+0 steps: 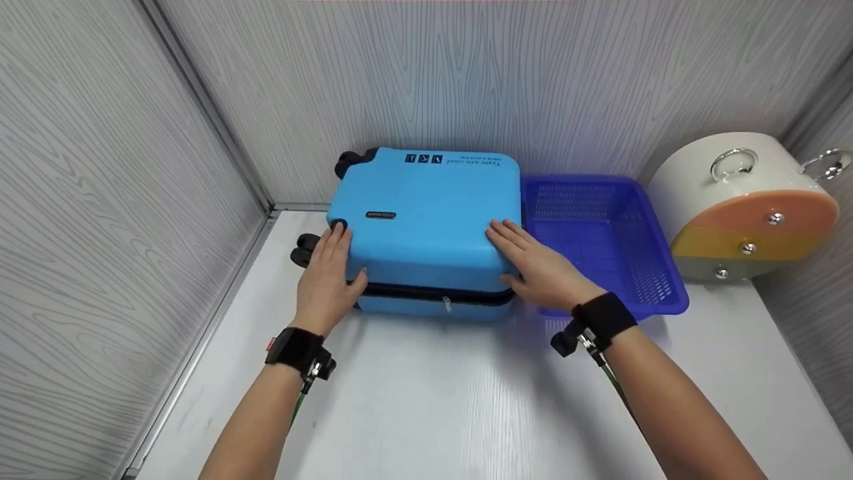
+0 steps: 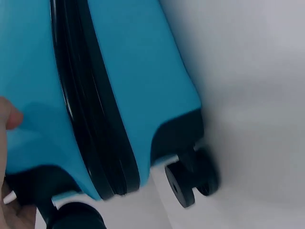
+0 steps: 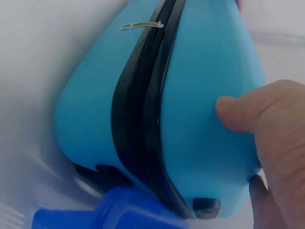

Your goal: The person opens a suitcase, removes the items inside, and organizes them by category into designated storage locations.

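The blue suitcase (image 1: 433,193) is lying flat on the table (image 1: 426,400) at twelve o'clock, its long axis running from nine to three, wheels (image 1: 304,249) pointing to nine. The left hand (image 1: 326,280) is touching its eight o'clock corner, the right hand (image 1: 546,267) its four o'clock end, neither being nearer. Both are resting nearly straight fingers on it, thumbs spreading toward the near side. A basket (image 1: 656,267) is standing just beside it at three.

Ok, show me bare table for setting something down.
Widest: the white table in front of the blue suitcase, between the left forearm and right forearm. Also bare: right of the right forearm, in front of the drawer box. Crowded: the back, where suitcase, blue basket and drawer box stand close together.
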`<move>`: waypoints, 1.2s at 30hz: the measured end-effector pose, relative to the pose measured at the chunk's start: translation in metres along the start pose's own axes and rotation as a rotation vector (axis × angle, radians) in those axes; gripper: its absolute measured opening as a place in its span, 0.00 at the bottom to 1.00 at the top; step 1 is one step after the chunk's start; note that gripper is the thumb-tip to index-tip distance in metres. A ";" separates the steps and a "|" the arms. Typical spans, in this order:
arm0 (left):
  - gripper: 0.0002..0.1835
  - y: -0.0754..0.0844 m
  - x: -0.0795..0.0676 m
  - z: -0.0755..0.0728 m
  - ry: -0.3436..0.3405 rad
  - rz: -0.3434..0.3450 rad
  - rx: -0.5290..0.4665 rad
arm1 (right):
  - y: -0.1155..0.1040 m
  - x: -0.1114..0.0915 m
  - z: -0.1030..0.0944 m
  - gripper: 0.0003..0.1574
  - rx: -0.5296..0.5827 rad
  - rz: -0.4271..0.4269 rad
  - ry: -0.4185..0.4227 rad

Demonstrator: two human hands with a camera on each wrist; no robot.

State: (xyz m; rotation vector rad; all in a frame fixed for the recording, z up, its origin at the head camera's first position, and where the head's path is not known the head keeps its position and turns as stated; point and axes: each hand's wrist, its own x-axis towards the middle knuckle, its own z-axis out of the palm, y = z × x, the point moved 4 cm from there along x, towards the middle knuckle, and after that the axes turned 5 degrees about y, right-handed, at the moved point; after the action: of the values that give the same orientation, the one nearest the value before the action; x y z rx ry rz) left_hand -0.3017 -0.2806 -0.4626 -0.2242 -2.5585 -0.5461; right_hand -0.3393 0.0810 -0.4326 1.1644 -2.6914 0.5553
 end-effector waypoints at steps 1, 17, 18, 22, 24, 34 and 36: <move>0.41 0.004 -0.001 0.002 0.010 -0.006 0.000 | 0.003 0.000 0.000 0.52 0.004 0.010 0.005; 0.34 0.038 -0.024 0.023 0.126 0.015 -0.004 | 0.009 -0.003 0.015 0.55 -0.011 0.059 0.113; 0.30 0.044 -0.030 0.029 0.130 0.056 0.013 | 0.009 -0.003 0.015 0.55 -0.006 0.061 0.112; 0.15 0.074 -0.052 0.061 -0.078 0.119 -0.047 | 0.009 -0.004 0.012 0.54 0.011 0.070 0.121; 0.16 0.086 -0.058 0.078 -0.270 0.009 -0.225 | 0.009 -0.004 0.011 0.54 0.021 0.075 0.131; 0.29 0.109 -0.054 0.126 -0.508 -0.677 -1.029 | 0.009 -0.002 0.016 0.54 0.025 0.072 0.153; 0.27 0.110 -0.053 0.129 -0.500 -0.688 -1.041 | 0.009 -0.002 0.016 0.54 0.022 0.073 0.159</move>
State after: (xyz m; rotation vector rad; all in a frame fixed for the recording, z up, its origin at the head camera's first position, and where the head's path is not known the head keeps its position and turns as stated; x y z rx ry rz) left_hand -0.2856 -0.1295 -0.5543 0.2260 -2.4763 -2.3003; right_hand -0.3445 0.0817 -0.4505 0.9848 -2.6065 0.6601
